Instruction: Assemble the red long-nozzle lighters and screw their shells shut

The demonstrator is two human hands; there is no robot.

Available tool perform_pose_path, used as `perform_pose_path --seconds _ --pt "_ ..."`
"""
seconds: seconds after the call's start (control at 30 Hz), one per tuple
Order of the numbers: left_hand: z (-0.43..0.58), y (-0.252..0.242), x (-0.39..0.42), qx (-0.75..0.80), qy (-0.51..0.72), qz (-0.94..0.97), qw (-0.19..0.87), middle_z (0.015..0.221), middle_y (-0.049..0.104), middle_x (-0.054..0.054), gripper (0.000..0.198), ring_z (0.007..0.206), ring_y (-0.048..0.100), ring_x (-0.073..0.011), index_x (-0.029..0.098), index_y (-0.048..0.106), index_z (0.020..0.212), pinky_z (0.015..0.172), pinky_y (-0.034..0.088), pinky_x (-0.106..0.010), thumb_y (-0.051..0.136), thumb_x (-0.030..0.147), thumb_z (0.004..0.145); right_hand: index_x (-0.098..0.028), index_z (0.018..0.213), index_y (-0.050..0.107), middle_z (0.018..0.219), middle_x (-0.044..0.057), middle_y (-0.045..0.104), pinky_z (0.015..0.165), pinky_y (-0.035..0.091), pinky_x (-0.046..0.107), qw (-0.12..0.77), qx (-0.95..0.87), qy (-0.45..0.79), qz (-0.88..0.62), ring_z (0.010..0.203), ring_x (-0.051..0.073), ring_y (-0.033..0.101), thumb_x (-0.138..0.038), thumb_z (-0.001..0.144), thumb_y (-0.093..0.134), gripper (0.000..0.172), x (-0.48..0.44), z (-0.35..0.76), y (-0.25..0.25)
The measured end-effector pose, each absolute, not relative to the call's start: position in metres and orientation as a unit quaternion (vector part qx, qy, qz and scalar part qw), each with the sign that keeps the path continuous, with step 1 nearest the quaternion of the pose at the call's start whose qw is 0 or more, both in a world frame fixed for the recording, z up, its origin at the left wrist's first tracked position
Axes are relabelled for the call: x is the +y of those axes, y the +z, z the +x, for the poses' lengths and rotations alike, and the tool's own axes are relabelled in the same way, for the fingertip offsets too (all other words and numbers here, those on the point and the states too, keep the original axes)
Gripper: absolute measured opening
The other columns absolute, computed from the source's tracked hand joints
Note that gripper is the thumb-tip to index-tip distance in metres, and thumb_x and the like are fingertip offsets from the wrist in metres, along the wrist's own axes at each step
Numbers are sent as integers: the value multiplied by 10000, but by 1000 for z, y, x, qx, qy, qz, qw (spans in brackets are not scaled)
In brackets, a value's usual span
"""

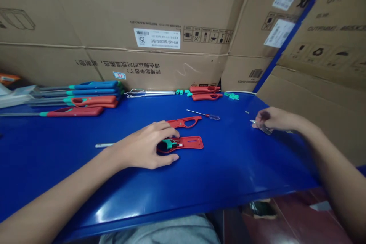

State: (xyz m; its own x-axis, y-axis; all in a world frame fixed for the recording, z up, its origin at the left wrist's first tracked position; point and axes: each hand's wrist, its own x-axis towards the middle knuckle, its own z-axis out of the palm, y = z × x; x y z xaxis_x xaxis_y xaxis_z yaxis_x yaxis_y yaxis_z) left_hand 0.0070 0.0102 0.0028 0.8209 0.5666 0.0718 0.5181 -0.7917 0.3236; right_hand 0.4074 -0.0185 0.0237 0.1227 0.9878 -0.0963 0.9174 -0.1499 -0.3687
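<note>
Blue bench (234, 194), left hand (143, 146) on red housing (194, 143), right hand (274, 119) pinching metal (261, 127).

left forearm (57, 194) bare; right forearm (334, 160) bare; lap (160, 232) covered in grey cloth

Free lane: the glossy blue tabletop (234, 167) at lower centre of the frame, between the left hand (144, 146) and the right hand (273, 119).
Centre obstacles: a red plastic lighter housing (183, 144) under the left hand, a second red plastic shell (184, 122) just above it, and a thin red-handled screwdriver (203, 114) further right.
Upper left: a row of long red-and-blue plastic lighters (82, 99).
Far edge: tall brown cardboard cartons (160, 15) form a wall.
Right: a small silvery piece (264, 128) touches the right hand, though it is too blurred to tell exactly.
</note>
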Motion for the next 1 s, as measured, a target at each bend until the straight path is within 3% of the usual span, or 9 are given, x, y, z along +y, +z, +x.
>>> perform_pose_path --seconds 0.07,0.2,0.37,0.53,0.67,0.8,1.0 --pt "7 3 10 286 84 943 150 1043 625 -69 324 945 594 -236 198 627 1047 826 464 -337 589 419 813 -176 581 612 522 35 592 494 490 301 109 -647 242 -715 482 144 550 -426 733 694 304 -25 395 27" --pt "3 6 12 287 75 943 153 924 632 -37 214 821 583 -194 194 614 953 730 447 -299 580 322 785 -167 897 659 795 54 653 584 540 308 293 -582 491 -579 657 157 627 -422 773 697 287 -25 343 33" --pt "-1 8 13 294 72 937 175 833 614 -14 265 728 550 -168 191 575 887 641 417 -275 638 404 743 -156 945 608 893 73 653 591 545 303 261 -579 637 -437 756 175 649 -353 835 662 232 -6 270 27" --pt "-2 8 10 298 88 933 183 795 623 -16 217 689 554 -159 189 603 920 638 412 -277 593 356 783 -151 994 627 745 10 579 519 472 243 236 -640 585 -438 623 117 579 -346 865 610 234 3 233 22" --pt "0 7 8 293 76 936 180 763 626 -4 133 661 540 -151 196 586 861 633 404 -271 589 276 755 -159 1001 645 652 -32 499 478 383 229 252 -707 433 -499 529 87 451 -395 895 544 277 -10 226 13" --pt "0 6 7 288 73 935 191 763 630 -2 109 660 538 -144 189 568 824 648 406 -270 589 269 753 -169 964 624 637 -39 526 526 391 220 294 -729 333 -521 564 92 476 -324 862 592 188 -26 223 5" --pt "-6 6 14 281 88 928 227 805 622 3 124 689 530 -130 188 592 866 641 408 -252 569 218 748 -182 874 644 770 14 672 583 456 223 297 -773 304 -471 669 122 600 -312 886 571 149 -30 224 -3"
